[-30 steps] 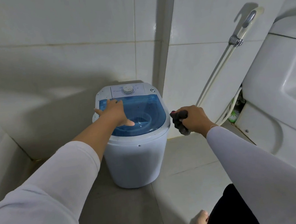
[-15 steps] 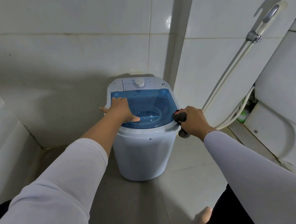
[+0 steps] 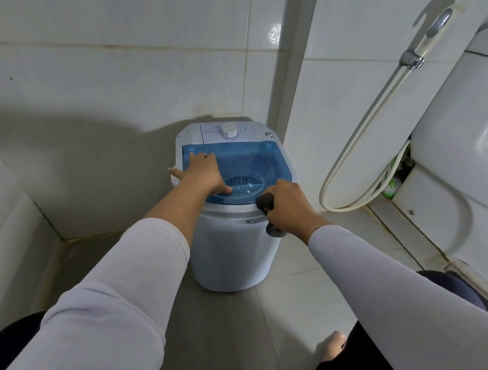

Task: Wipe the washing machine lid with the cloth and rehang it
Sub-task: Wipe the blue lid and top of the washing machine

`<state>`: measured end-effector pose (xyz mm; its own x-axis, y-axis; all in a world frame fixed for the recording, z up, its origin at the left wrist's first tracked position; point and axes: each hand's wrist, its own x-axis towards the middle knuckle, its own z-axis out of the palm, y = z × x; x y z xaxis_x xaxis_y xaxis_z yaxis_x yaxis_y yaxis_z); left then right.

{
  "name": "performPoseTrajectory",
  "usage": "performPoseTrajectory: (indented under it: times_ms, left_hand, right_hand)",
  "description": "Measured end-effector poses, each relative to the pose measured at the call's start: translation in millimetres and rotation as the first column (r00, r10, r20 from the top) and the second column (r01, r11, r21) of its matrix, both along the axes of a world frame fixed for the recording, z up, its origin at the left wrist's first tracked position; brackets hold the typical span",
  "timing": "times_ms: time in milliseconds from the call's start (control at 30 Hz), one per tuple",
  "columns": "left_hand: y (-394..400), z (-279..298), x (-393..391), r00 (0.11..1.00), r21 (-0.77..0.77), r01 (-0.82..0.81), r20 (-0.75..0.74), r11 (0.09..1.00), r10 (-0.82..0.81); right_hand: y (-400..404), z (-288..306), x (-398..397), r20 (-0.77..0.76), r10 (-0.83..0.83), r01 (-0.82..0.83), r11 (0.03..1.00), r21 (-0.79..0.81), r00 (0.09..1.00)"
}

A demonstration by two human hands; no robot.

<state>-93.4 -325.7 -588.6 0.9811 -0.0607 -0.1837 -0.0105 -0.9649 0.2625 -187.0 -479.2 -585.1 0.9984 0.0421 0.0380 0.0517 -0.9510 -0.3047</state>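
Cloth (image 3: pixel 265 202) is bunched up dark and small in my right hand (image 3: pixel 288 205). My fingers are curled tight around it, and a bit of it sticks out above my fist and a bit hangs below. My fist sits at the front right edge of the washing machine (image 3: pixel 231 246), right by the rim, just beside the blue lid (image 3: pixel 249 163). I cannot tell if the cloth is touching the lid.

My left hand (image 3: pixel 202 172) lies flat on the left side of the blue lid with the fingers spread out. It holds nothing. My thumb points toward the middle of the lid.

The lid is see-through blue and closed. Behind it is a white panel with a round white knob (image 3: pixel 229 131). The washing machine is small and white and stands on the gray tiled floor (image 3: pixel 222 337), close to the corner of the white tiled wall (image 3: pixel 106 93).

On my right is a white toilet (image 3: pixel 461 177). A spray hose (image 3: pixel 361 142) hangs in a loop on the wall between the washing machine and the toilet. My bare foot (image 3: pixel 333 345) shows near the bottom.
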Motion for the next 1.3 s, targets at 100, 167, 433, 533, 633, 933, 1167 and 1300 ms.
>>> performPoseTrajectory:
  times_ms: [100, 167, 433, 533, 633, 933, 1167, 1300]
  left_hand:
    - [0, 0, 0, 1.0, 0.004, -0.018, 0.005, 1.0, 0.018]
    - [1, 1, -1, 1.0, 0.01, -0.031, 0.005, 0.999, 0.031]
    - [20, 10, -2, 0.997, -0.016, -0.06, 0.041, 0.998, 0.061]
    - [32, 7, 2, 0.996, -0.042, -0.076, 0.054, 0.996, 0.078]
    - [40, 2, 4, 0.996, -0.061, -0.07, 0.048, 0.996, 0.073]
    - [46, -3, 8, 0.999, -0.093, -0.048, 0.018, 0.995, 0.05]
    - [44, -1, 14, 0.999, -0.046, -0.026, -0.019, 0.999, 0.025]
    - [46, 0, 16, 0.999, -0.03, -0.021, -0.025, 0.999, 0.02]
  right_hand:
    - [14, 0, -5, 0.004, 0.036, -0.036, 0.999, 0.01, 0.999]
    - [22, -1, -7, 0.007, 0.063, -0.064, 0.998, 0.019, 0.998]
    - [22, 8, -6, 0.08, 0.05, -0.058, 0.993, 0.104, 0.996]
    - [12, 11, -3, 0.093, 0.0, -0.005, 0.999, 0.054, 0.996]
    - [14, 4, -3, 0.036, 0.009, -0.009, 1.0, 0.001, 0.999]
    - [35, -8, -4, 0.046, 0.044, -0.043, 0.999, -0.023, 0.998]
    - [58, -13, -7, 0.048, 0.098, -0.096, 0.994, -0.047, 0.994]
    - [74, -14, -3, 0.066, 0.14, -0.137, 0.989, -0.057, 0.988]
